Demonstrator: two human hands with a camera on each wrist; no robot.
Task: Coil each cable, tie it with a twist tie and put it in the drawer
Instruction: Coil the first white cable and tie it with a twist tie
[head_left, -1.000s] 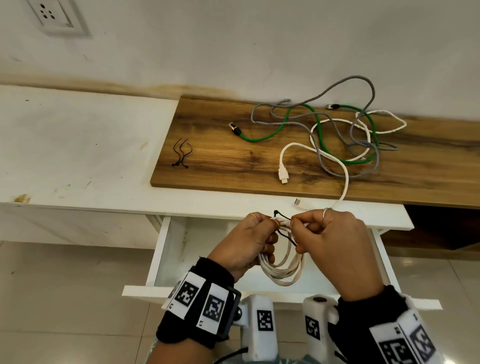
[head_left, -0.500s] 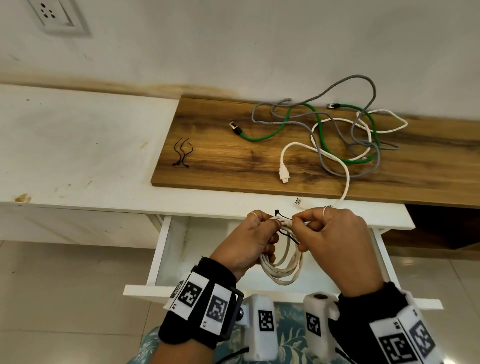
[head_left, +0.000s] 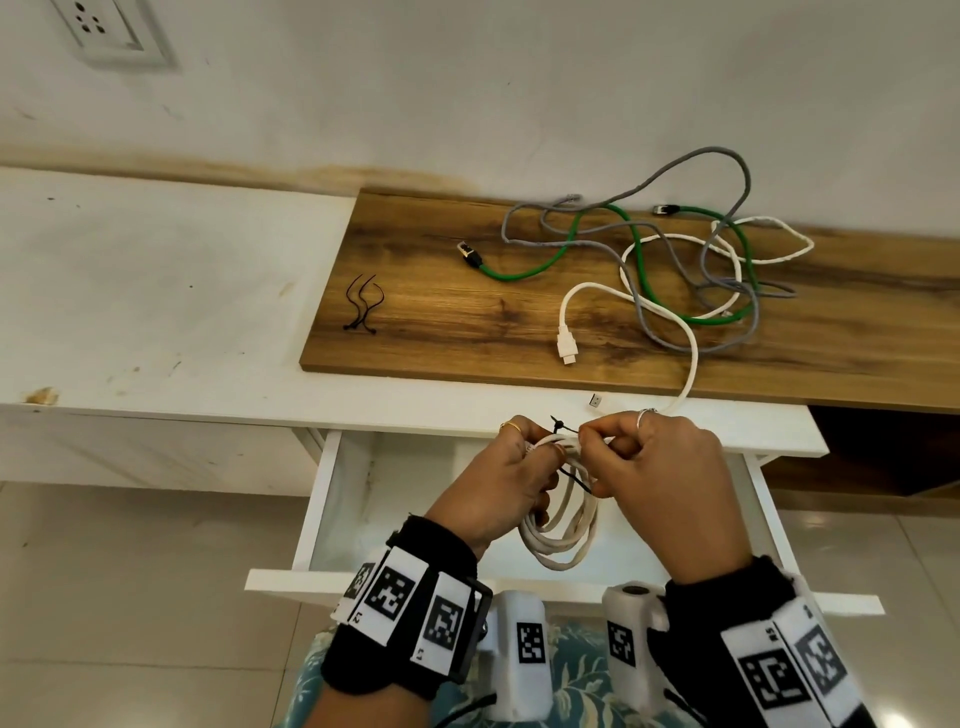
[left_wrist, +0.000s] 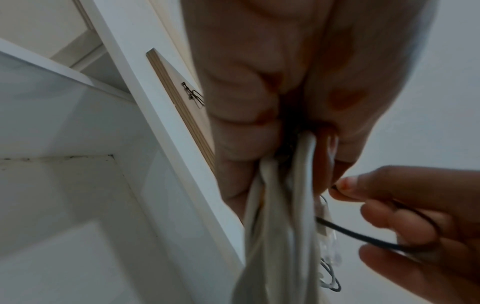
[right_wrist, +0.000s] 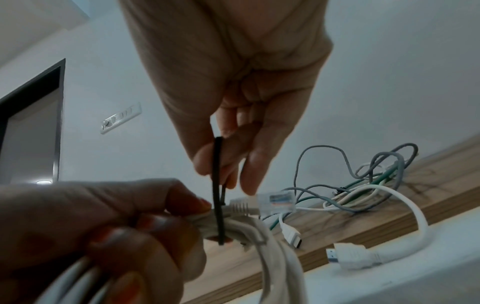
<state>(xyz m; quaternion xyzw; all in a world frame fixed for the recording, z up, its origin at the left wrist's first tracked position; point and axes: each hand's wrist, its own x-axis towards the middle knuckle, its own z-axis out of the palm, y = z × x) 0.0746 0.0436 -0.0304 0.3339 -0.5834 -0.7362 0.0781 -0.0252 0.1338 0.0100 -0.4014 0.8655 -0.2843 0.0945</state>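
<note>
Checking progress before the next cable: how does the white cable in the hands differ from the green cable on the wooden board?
The white coiled cable is gathered into neat loops; the green cable sprawls loose, tangled with a grey cable.
The white one hangs over the open drawer, gripped by the left hand; the green one lies untouched on the wooden board.
A black twist tie, pinched by the right hand, wraps the white one; the green has none.
Neither is in the drawer.

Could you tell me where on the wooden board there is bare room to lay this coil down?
The wooden board is bare between the spare ties and the white plug. Its right half is crowded with the tangled cables.
</note>
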